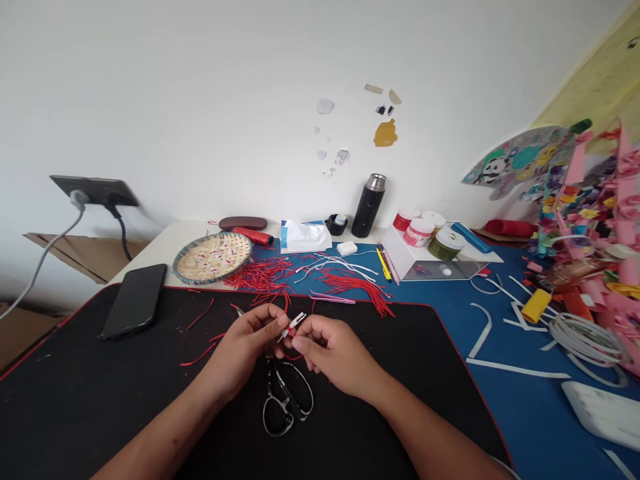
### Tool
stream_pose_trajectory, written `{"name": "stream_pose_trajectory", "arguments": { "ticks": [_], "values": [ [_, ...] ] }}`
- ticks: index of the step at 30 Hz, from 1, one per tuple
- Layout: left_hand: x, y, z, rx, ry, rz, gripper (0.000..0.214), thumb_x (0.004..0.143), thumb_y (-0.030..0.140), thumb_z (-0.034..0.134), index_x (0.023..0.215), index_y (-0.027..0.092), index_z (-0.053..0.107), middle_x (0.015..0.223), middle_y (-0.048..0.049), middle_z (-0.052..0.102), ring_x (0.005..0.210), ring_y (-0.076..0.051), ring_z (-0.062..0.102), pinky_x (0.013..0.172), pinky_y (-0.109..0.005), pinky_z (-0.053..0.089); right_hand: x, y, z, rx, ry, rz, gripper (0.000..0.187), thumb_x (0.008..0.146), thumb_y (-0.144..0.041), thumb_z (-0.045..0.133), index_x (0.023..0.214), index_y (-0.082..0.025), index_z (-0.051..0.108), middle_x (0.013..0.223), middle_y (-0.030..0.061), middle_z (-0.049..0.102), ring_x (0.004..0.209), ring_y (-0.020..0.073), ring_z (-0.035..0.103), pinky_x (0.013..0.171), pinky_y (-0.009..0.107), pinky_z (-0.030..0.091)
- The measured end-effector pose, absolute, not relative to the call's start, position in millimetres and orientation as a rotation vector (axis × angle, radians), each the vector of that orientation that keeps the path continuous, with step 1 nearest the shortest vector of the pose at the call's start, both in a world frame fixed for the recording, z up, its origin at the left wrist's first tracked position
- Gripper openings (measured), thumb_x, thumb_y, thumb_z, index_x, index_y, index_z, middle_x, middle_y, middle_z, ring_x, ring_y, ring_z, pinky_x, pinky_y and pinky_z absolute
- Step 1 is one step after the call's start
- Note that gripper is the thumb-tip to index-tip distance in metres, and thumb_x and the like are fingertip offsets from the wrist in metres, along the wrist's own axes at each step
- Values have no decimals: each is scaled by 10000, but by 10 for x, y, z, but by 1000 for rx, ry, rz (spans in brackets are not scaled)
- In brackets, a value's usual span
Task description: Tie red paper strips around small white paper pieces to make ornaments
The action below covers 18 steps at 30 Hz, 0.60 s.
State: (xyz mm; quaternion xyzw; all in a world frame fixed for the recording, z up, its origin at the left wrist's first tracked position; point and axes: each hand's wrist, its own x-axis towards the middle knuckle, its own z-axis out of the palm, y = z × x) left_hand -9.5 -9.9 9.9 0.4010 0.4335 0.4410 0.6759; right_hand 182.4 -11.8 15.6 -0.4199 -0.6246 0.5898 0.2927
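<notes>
My left hand (260, 333) is closed in a pinch on a small white strip (295, 323) with red cord wound around its middle. Beside it, my right hand (330, 347) pinches at the red cord with thumb and forefinger, close to the strip; the exact grip is partly hidden by the fingers. A red loop of cord hangs below the fingers. Just under both hands, scissors (280, 398) with black handles lie on the black mat (225, 427), their blades mostly covered by my left hand.
A phone (134, 300) lies at the left, beside a woven basket (213, 257). Red cords (260, 277) are heaped behind my hands. A black thermos (369, 207) and lidded jars (419, 231) stand at the back. Coiled white strips (585, 339) lie at the right.
</notes>
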Motion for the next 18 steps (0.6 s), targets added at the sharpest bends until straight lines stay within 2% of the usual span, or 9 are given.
{"name": "stream_pose_trajectory", "arguments": {
  "ticks": [9,18],
  "values": [
    [-50,-98,101,961,996,1011,426,747,549,864,772,183,647,647,16,668,549,-128,606,542,-231,493,1821,-127,169,-1090,-1796,1495,263,1015,-360,547,830,-186,615,633,-45,517,542,103,463,533,234,323],
    [-36,-97,97,1002,1062,1077,452,738,570,856,786,183,627,670,26,665,562,-132,630,571,-241,524,1742,-134,128,-1037,-1900,1291,268,979,-245,522,717,-192,505,634,-52,443,593,108,375,560,246,279]
  ]
}}
